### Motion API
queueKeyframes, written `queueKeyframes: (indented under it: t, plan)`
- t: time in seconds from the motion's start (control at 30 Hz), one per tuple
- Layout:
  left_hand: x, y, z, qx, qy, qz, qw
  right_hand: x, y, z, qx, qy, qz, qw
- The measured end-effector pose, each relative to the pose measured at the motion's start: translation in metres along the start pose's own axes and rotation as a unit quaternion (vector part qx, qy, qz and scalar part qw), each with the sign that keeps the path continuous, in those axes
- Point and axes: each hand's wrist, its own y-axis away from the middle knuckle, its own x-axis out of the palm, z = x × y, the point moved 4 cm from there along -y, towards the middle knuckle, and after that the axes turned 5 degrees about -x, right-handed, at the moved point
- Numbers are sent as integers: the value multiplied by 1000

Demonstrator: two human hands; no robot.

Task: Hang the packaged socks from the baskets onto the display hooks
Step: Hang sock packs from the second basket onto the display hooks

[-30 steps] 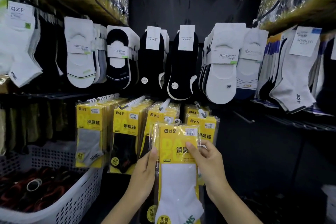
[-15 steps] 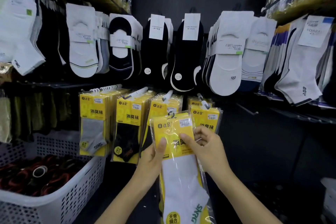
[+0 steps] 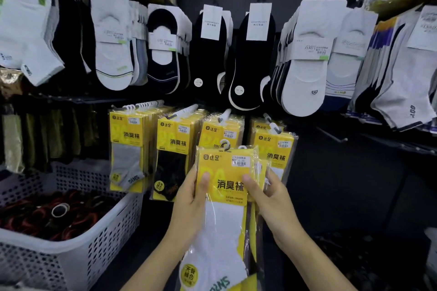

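Now both the left hand (image 3: 191, 198) and right hand (image 3: 269, 198) clasp a sock pack (image 3: 224, 184) upright, its hanger loop (image 3: 225, 145) raised, probably to meet the hook (image 3: 224, 114).

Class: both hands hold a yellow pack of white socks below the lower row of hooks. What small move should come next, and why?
Probably lift the pack and steer its hanger loop onto the third hook. The left hand and right hand grip its sides, and the loop sits just below that hook, apparently not yet threaded.
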Motion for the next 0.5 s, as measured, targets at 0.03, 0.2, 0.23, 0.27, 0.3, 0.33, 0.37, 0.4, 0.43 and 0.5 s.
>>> queueKeyframes:
  t: [0.03, 0.2, 0.23, 0.27, 0.3, 0.33, 0.37, 0.4, 0.43, 0.5]
  plan:
    - [-1, 0, 0, 7, -4, -3, 1000, -1, 0, -1, 3, -5, -4, 1000]
    - [-9, 3, 3, -4, -14, -28, 999, -5, 2, -7, 41, 27, -30, 998]
    - [-11, 4, 4, -5, -26, -34, 999, -7, 1, -3, 22, 53, -45, 997]
    - [-12, 6, 6, -3, -37, -34, 999, -10, -2, 3, -9, 90, -54, 994]
    - [-12, 9, 7, 0, -48, -28, 998, -13, -6, 9, -36, 126, -53, 990]
    - [-12, 12, 8, 1, -55, -18, 998, -16, -10, 13, -43, 149, -45, 987]
    - [-12, 15, 9, 3, -58, -11, 998, -17, -15, 15, -20, 153, -25, 988]
    - [-13, 18, 11, 6, -56, -9, 998, -17, -18, 13, 27, 138, 6, 990]
    - [-15, 19, 13, 6, -47, -15, 999, -16, -18, 8, 86, 111, 49, 989]
    - [-18, 21, 18, -7, -22, -33, 999, -10, -11, -4, 153, 52, 124, 979]
